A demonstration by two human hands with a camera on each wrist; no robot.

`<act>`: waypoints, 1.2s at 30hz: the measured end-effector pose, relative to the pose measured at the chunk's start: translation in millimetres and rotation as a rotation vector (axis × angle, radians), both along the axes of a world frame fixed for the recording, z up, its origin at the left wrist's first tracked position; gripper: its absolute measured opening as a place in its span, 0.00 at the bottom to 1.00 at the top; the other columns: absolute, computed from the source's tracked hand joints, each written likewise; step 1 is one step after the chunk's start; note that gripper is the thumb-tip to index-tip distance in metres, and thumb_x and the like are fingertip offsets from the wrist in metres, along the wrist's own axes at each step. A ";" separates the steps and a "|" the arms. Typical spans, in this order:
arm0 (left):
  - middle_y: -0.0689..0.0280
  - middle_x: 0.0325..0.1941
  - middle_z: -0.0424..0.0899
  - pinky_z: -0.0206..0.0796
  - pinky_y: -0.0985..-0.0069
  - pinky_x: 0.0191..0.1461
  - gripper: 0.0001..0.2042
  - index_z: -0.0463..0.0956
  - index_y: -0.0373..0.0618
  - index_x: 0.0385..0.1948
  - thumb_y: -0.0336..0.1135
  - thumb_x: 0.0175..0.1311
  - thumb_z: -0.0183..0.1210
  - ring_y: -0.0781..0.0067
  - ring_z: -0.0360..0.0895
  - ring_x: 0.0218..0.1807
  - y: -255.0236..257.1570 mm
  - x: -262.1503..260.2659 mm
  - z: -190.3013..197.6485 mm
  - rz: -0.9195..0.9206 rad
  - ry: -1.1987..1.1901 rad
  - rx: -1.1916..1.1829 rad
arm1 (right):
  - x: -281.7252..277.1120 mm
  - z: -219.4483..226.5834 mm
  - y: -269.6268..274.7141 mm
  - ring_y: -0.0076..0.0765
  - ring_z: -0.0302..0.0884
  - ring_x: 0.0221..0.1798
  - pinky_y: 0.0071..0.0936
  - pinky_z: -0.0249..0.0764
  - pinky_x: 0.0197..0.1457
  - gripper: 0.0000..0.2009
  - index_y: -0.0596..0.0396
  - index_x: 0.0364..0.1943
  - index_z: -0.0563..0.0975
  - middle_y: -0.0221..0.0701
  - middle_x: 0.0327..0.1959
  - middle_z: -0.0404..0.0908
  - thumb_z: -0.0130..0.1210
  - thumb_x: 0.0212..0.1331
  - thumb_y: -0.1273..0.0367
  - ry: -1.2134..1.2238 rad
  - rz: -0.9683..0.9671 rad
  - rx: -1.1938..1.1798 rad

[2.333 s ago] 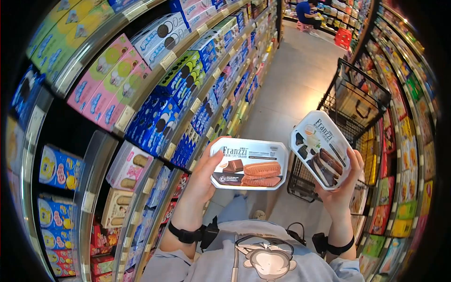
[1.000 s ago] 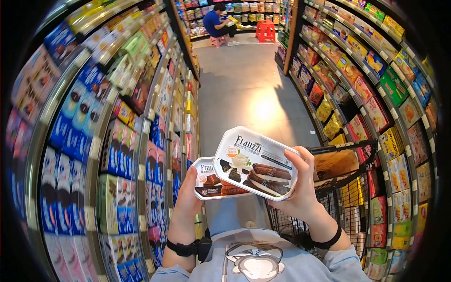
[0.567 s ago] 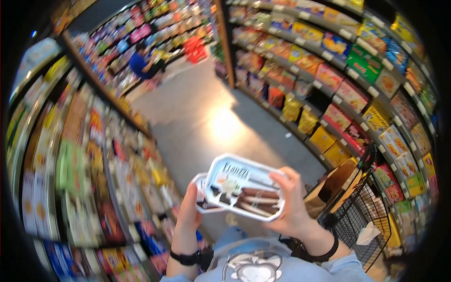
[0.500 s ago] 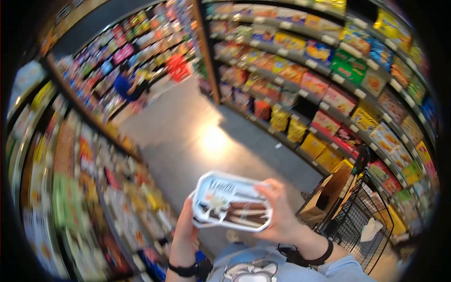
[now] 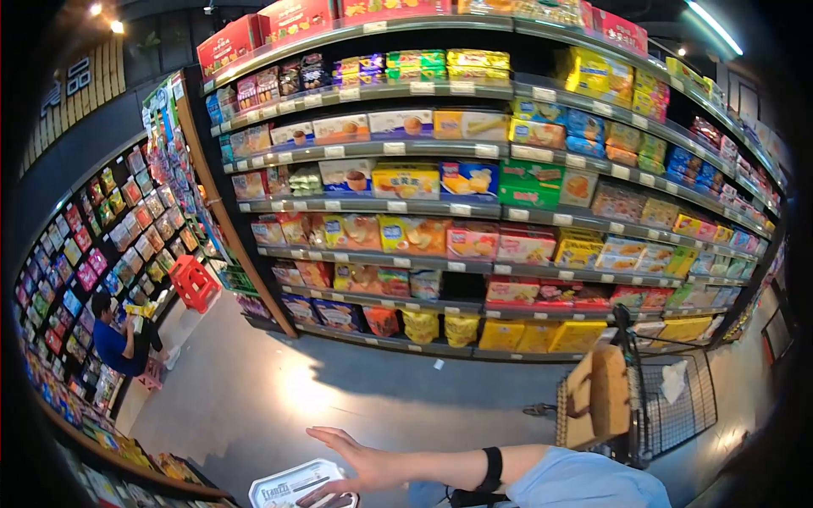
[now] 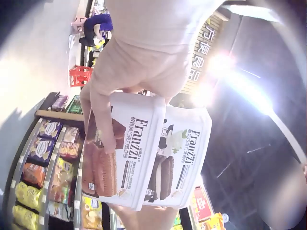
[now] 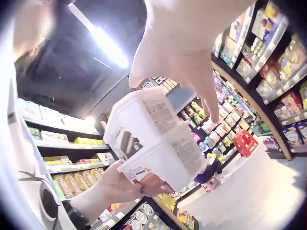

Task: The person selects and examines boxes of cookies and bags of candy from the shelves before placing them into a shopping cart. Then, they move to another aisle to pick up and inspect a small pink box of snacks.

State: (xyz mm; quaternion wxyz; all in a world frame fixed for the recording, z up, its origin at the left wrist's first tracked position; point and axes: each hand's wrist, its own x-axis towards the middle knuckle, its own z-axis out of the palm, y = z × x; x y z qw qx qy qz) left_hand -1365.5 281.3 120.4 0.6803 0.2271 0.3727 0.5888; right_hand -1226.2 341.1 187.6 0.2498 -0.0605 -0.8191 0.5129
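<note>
Two white Franzzi biscuit packs are held together by my left hand (image 6: pixel 134 67), its fingers curled over the chocolate pack (image 6: pixel 132 153); the other pack (image 6: pixel 184 153) lies against it. In the right wrist view my left hand (image 7: pixel 112 187) grips the stacked packs (image 7: pixel 163 158) from the far side. Above them, my right hand (image 7: pixel 177 57) has its fingers spread and holds nothing. Low in the head view, my right hand (image 5: pixel 364 470) reaches over one pack (image 5: pixel 292 484), cut off by the bottom edge; my left hand is out of that view.
Snack shelves (image 5: pixel 373 206) stretch across the front. A black wire cart (image 5: pixel 677 398) with a brown paper bag (image 5: pixel 597 394) stands at the right. At the left a person in blue (image 5: pixel 118 343) sits near a red stool (image 5: pixel 195 282) by another shelf wall.
The view has swung right, toward the snack shelves. My right hand has let go of its pack and spread its fingers; both packs are now in my left hand, lower in the head view.
</note>
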 end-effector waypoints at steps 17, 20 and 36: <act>0.58 0.55 0.71 0.75 0.57 0.43 0.24 0.54 0.50 0.61 0.51 0.68 0.38 0.63 0.77 0.49 58.2 -413.8 -6.5 0.561 0.060 -0.240 | -430.0 -50.6 238.0 0.40 0.53 0.68 0.53 0.51 0.66 0.38 0.46 0.67 0.52 0.33 0.67 0.57 0.47 0.55 0.44 -0.805 0.736 -1.132; 0.60 0.55 0.70 0.76 0.56 0.42 0.25 0.50 0.51 0.63 0.53 0.70 0.34 0.64 0.77 0.48 114.6 -486.9 23.7 0.567 0.149 -0.325 | -504.4 -38.9 277.4 0.39 0.57 0.67 0.45 0.57 0.64 0.35 0.53 0.65 0.56 0.32 0.65 0.62 0.51 0.55 0.52 -0.635 0.661 -1.266; 0.62 0.58 0.70 0.75 0.65 0.45 0.27 0.56 0.48 0.62 0.55 0.69 0.35 0.70 0.73 0.54 350.1 -862.0 -4.3 0.490 0.133 -0.160 | -873.8 -59.7 545.3 0.35 0.63 0.61 0.38 0.69 0.56 0.31 0.47 0.66 0.51 0.34 0.63 0.59 0.50 0.61 0.62 -0.646 0.664 -1.191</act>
